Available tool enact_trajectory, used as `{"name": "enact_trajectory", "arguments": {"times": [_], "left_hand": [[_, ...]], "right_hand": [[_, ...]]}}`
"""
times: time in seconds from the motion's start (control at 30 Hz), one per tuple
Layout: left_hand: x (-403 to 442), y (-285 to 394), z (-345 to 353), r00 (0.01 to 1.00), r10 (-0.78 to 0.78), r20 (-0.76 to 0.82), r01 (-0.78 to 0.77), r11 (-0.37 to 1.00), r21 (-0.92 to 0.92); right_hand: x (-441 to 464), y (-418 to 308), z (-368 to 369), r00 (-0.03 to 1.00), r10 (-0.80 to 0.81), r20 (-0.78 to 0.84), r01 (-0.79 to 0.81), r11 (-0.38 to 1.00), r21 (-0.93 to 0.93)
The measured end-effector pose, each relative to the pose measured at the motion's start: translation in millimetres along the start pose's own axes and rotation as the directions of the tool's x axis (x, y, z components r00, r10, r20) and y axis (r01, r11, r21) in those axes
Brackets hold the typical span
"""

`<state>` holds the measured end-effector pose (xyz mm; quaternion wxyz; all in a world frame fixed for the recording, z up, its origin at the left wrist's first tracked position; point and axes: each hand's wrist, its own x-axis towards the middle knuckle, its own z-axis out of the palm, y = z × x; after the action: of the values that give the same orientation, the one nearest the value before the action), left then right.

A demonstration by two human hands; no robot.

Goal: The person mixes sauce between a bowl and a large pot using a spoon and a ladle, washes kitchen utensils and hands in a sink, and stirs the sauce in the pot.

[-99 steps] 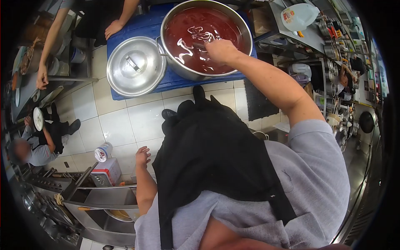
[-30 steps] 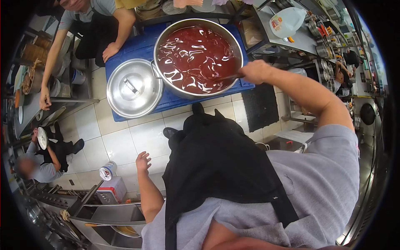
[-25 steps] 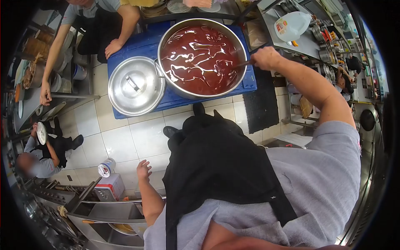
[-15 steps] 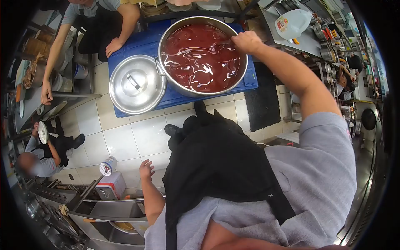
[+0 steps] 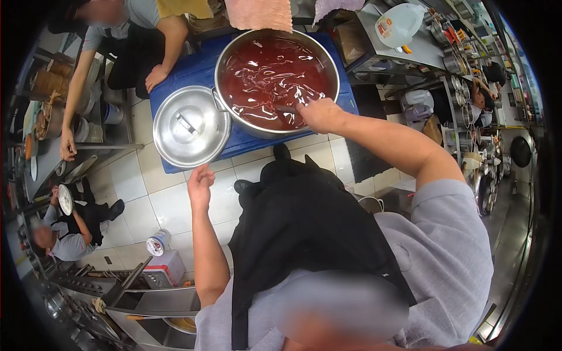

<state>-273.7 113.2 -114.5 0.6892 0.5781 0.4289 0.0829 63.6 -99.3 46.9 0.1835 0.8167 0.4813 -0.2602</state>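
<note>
A large metal stockpot (image 5: 336,64) full of dark red liquid (image 5: 263,64) stands on a blue surface. At the pot's near right rim, my right hand (image 5: 322,115) is closed around a long-handled utensil (image 5: 285,109). Its lower end is under the liquid, so its kind is hidden. Left of the pot lies a round metal lid (image 5: 202,126) with a handle on top. My left hand (image 5: 201,180) is just below the lid's near edge, fingers loosely apart and holding nothing. Whether its fingertips touch the rim, I cannot tell.
Another person's hand (image 5: 157,78) rests on the blue surface (image 5: 175,67) behind the lid. A second person at far left holds a white plate (image 5: 65,200). Cloths (image 5: 257,13) hang above the pot. A plastic jug (image 5: 400,26) stands on the right-hand counter.
My right hand has moved from the pot's far right side toward its near side, stirring the liquid. My left hand has risen toward the lid's near edge.
</note>
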Motion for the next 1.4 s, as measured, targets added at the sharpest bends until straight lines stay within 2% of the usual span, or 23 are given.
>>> {"name": "enact_trajectory", "arguments": {"times": [0.03,0.07,0.13,0.2,0.27,0.33,0.4,0.53,0.6,0.67,0.77,0.87,0.97,1.07,1.13,1.2,1.27,1.3,1.33,1.37,1.4], "left_hand": [[5,11,9,0.995,0.086,0.042,-0.085,0.996,-0.039],[9,21,18,0.995,0.087,0.043,-0.085,0.996,-0.035],[15,35,33,0.980,0.131,0.149,-0.131,0.991,-0.005],[18,32,37,0.979,0.112,0.170,-0.115,0.993,0.007],[17,21,32,0.980,0.064,0.191,-0.082,0.993,0.088],[9,1,21,0.983,0.040,0.178,-0.058,0.994,0.095],[-5,-19,6,0.996,-0.042,0.076,0.032,0.992,0.120],[-41,-62,-29,0.991,-0.131,-0.029,0.133,0.987,0.095],[-57,-78,-41,0.972,-0.211,-0.101,0.217,0.974,0.058],[-64,-89,-47,0.967,-0.229,-0.112,0.235,0.971,0.039],[-64,-91,-46,0.961,-0.233,-0.151,0.240,0.971,0.024],[-43,-73,-28,0.983,-0.158,-0.097,0.159,0.987,0.009],[-14,-35,-2,0.995,0.088,0.040,-0.091,0.993,0.069],[5,34,41,0.943,0.298,0.151,-0.318,0.938,0.136],[15,78,79,0.868,0.436,0.237,-0.485,0.846,0.220],[24,109,123,0.703,0.628,0.333,-0.711,0.620,0.332],[37,117,167,0.612,0.694,0.380,-0.789,0.501,0.355],[40,117,182,0.608,0.672,0.422,-0.794,0.520,0.314],[38,123,194,0.601,0.652,0.462,-0.796,0.538,0.276],[34,127,204,0.641,0.598,0.480,-0.755,0.604,0.255],[43,121,216,0.595,0.660,0.460,-0.796,0.564,0.219]], "right_hand": [[-6,6,4,0.999,-0.024,0.025,0.024,1.000,-0.007],[-12,14,3,0.999,-0.024,0.024,0.024,1.000,-0.003],[-28,34,-7,0.995,-0.011,0.100,0.016,0.999,-0.042],[-27,68,-22,0.983,0.065,0.169,-0.042,0.990,-0.137],[-23,97,-42,0.979,0.152,0.135,-0.111,0.955,-0.274],[-11,117,-56,0.982,0.157,0.110,-0.110,0.932,-0.345],[9,132,-57,0.984,0.173,0.031,-0.146,0.899,-0.414],[43,136,-73,0.993,0.085,-0.088,-0.118,0.852,-0.510],[61,134,-74,0.990,0.069,-0.126,-0.123,0.859,-0.497],[71,122,-72,0.985,0.056,-0.164,-0.132,0.859,-0.494],[79,88,-63,0.976,0.105,-0.192,-0.166,0.926,-0.339],[87,49,-44,0.976,0.149,-0.157,-0.178,0.966,-0.190],[84,4,-29,0.978,0.104,-0.182,-0.128,0.983,-0.129],[62,-29,-16,0.981,0.006,-0.192,-0.036,0.987,-0.154],[35,-48,-22,0.990,-0.026,-0.140,0.012,0.994,-0.104],[28,-55,-7,0.990,-0.022,-0.136,0.016,0.999,-0.046],[4,-57,-26,1.000,0.000,-0.013,0.001,0.997,0.074],[4,-50,-22,1.000,0.000,-0.013,0.001,0.998,0.070],[4,-40,-18,0.994,-0.015,-0.111,0.048,0.952,0.301],[6,-29,-13,0.978,-0.009,-0.207,0.116,0.851,0.512],[-4,-24,-19,0.978,-0.016,-0.207,0.122,0.852,0.510]]}}
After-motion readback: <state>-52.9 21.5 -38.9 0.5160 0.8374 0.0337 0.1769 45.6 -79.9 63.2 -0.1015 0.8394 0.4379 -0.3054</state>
